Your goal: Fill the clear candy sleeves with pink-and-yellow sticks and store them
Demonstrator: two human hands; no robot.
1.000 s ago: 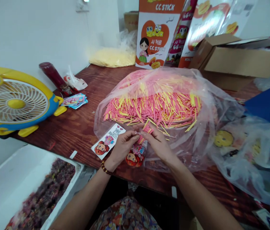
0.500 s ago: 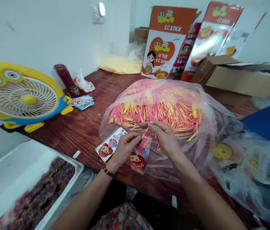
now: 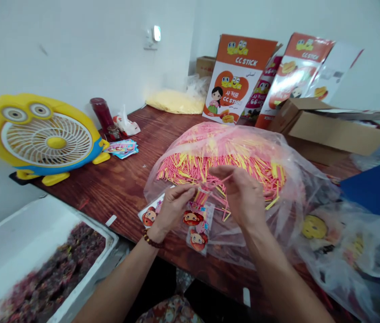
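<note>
My left hand [image 3: 173,208] pinches the upper edge of a small clear packet [image 3: 192,218] printed with a red-haired cartoon figure. Pink and yellow sticks [image 3: 202,196] fill the packet's upper part. Just right of its mouth, my right hand [image 3: 247,199] is closed on a thin pink stick [image 3: 224,180]; its fingertips are partly hidden. Below the held packet lies another printed packet [image 3: 198,240]. A white printed packet [image 3: 149,216] is partly covered by my left hand. Behind both hands, a large clear bag [image 3: 298,179] holds a heap of loose pink and yellow sticks [image 3: 217,159].
A yellow fan [image 3: 55,142] stands at the left, near a dark red bottle [image 3: 101,113], tissues [image 3: 127,125] and printed packets [image 3: 122,148]. A white tub [image 3: 109,242] sits at the table's left edge. Printed cartons [image 3: 230,80] and an open cardboard box [image 3: 338,132] stand behind.
My right hand has drawn away to the right from the packet's mouth, with a pink stick showing in it. The packet lying below is now more visible. The whole view has shifted slightly.
</note>
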